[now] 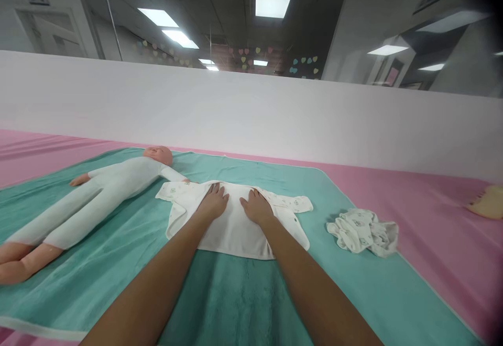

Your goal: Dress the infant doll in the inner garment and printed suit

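Note:
A white baby shirt [238, 231] with small printed motifs on its sleeves lies spread out, its front laid apart and its inside showing. My left hand [213, 202] lies flat on the left half near the neckline, fingers stretched out and some tips at the edge of the front panel. On the right half, my right hand [257, 207] rests the same way, its fingers apart. Neither hand grips the cloth visibly. To the left, a baby doll [121, 181] in a white body suit lies on its back, one hand close to the shirt's left sleeve.
Under everything lies a green blanket [243, 299] over a pink sheet [393, 194]. Crumpled white printed clothing [363, 231] sits to the right of the shirt. A yellowish object [487, 203] is at the far right edge. A white wall [236, 110] with glass above stands behind.

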`<action>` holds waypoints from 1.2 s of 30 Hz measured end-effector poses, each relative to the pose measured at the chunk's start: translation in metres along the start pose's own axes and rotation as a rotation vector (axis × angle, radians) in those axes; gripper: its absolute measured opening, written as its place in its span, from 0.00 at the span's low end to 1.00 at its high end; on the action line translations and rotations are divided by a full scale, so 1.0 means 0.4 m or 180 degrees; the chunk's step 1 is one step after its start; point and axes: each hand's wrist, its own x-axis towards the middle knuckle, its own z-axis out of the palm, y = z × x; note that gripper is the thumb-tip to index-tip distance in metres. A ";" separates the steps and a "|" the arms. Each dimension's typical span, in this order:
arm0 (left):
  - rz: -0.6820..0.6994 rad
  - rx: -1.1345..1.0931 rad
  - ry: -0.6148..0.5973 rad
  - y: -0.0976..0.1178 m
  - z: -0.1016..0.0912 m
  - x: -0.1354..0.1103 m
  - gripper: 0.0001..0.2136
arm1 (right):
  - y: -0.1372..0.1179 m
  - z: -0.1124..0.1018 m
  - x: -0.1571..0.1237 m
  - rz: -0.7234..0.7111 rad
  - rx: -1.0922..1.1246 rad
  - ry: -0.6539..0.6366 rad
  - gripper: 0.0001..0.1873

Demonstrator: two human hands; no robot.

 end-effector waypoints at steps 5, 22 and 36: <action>-0.0065 0.0133 -0.0103 0.023 -0.022 -0.024 0.21 | -0.006 -0.007 -0.006 -0.0175 -0.0271 0.0196 0.27; 0.0439 -0.0276 -0.0652 0.089 -0.122 -0.232 0.29 | -0.052 -0.013 -0.119 -0.0694 0.0029 -0.0224 0.38; -0.0577 -0.1529 -0.0177 -0.059 -0.386 -0.478 0.22 | -0.091 -0.086 -0.291 -0.1271 0.1551 -0.0865 0.34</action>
